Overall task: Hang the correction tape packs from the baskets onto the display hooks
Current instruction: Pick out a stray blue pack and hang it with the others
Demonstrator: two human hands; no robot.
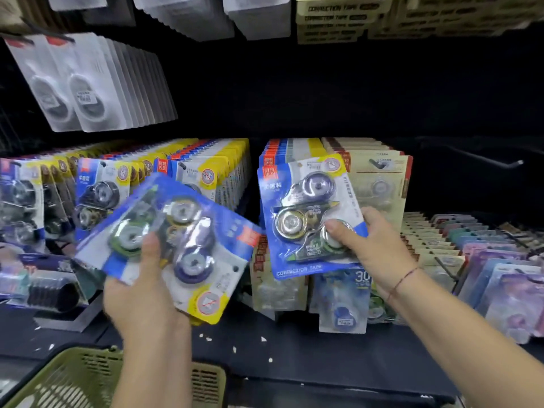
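L hand (144, 293): fingers curled round tilted pack (176, 245), thumb on front.
R hand (376, 248): pinches upright pack (303, 207) at lower corner, against hung row (282, 147) beyond.
Basket (73, 381): green, below L hand.

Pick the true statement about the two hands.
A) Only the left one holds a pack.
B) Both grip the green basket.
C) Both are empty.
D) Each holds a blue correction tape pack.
D: the left hand grips a tilted blue pack, the right hand pinches an upright blue pack in front of the hanging rows, and the green basket sits untouched below.
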